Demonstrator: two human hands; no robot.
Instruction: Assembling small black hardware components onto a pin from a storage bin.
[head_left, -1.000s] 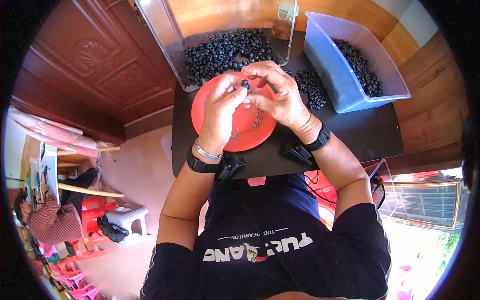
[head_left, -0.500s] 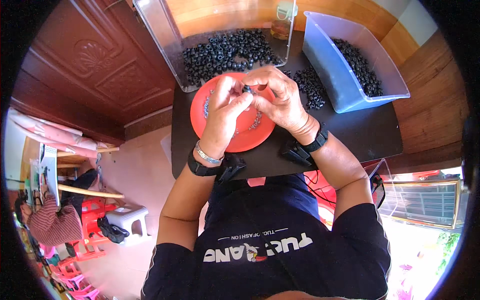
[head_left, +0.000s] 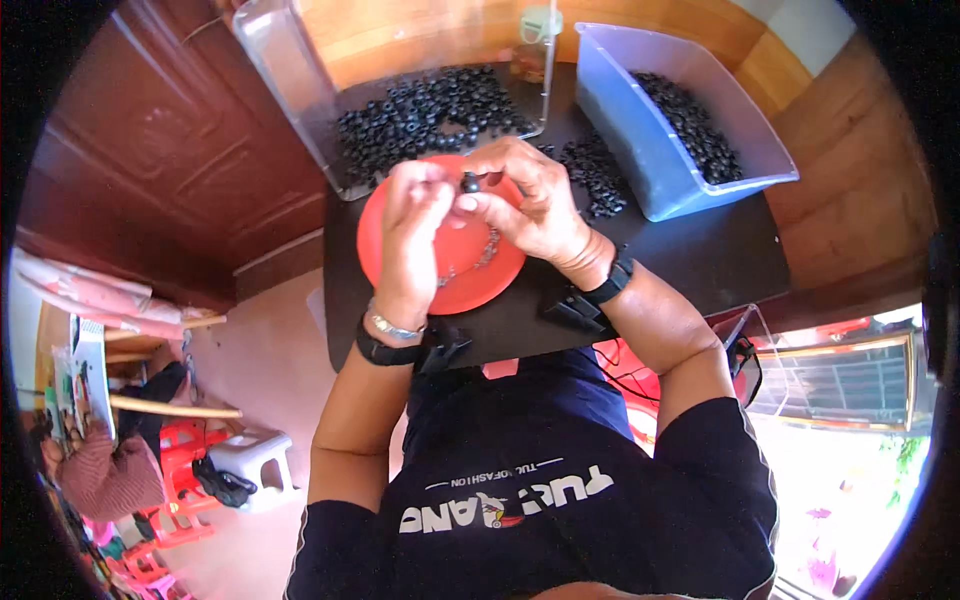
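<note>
Over an orange-red round plate (head_left: 470, 295), my right hand (head_left: 540, 205) pinches a small black plastic part (head_left: 471, 183) between thumb and fingertips. My left hand (head_left: 410, 235) is close beside it on the left, its fingers bent and smeared by motion; whether they hold anything cannot be made out. Small silvery pieces (head_left: 490, 248) lie on the plate, partly hidden by my hands. Behind the plate, a clear plastic bin (head_left: 290, 95) lies with many black ring-like parts (head_left: 430, 115) in it.
A bluish translucent bin (head_left: 640, 150) of black parts stands at the back right of the dark table (head_left: 700, 260). A heap of smaller black parts (head_left: 597, 175) lies beside it. On the left are a brown panelled door (head_left: 160, 130), a white stool (head_left: 255, 465) and another person's striped sleeve (head_left: 110, 475).
My left hand has drawn slightly away from the black part, which stays pinched in my right hand. The whole view has shifted a little, so the table appears farther left.
</note>
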